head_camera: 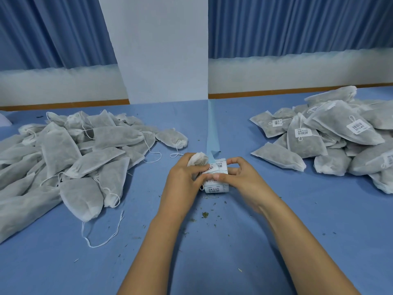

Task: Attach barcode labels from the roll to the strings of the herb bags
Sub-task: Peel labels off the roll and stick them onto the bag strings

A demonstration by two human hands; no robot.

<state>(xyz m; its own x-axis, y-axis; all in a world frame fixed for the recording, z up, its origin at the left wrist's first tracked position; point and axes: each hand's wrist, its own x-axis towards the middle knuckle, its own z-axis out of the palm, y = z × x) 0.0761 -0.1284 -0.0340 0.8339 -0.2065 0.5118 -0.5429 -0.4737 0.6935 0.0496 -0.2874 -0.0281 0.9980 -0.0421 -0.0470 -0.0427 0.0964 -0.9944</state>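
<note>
On the left side of the tabletop (pixel 212 262) lies a big heap of unlabelled bags (pixel 63 158), strings dangling and none tagged, so most of the work looks still ahead; a loose string (pixel 102 237) lies by itself just in front of the heap, toward the near edge.

At the middle, the left hand (pixel 182 179) holds one bag (pixel 197 159), its fingers curled round the gathered neck and the thumb bearing on a label; touching it on the right is the label roll (pixel 217 182), standing on the tabletop with barcodes showing; the right hand (pixel 240 177) curls its fingers round the roll's right side, thumb tip at a label, though blur hides whether that label is lifted; this bag's label seems to be in hand, not yet fixed.

A pale backing strip (pixel 212 128) runs from the roll toward the far edge; herb crumbs (pixel 205 215) speckle the cloth nearer the person.

On the right side sits a smaller heap of labelled bags (pixel 331 137), several tags plainly visible; nothing blocks the way between the heaps.
</note>
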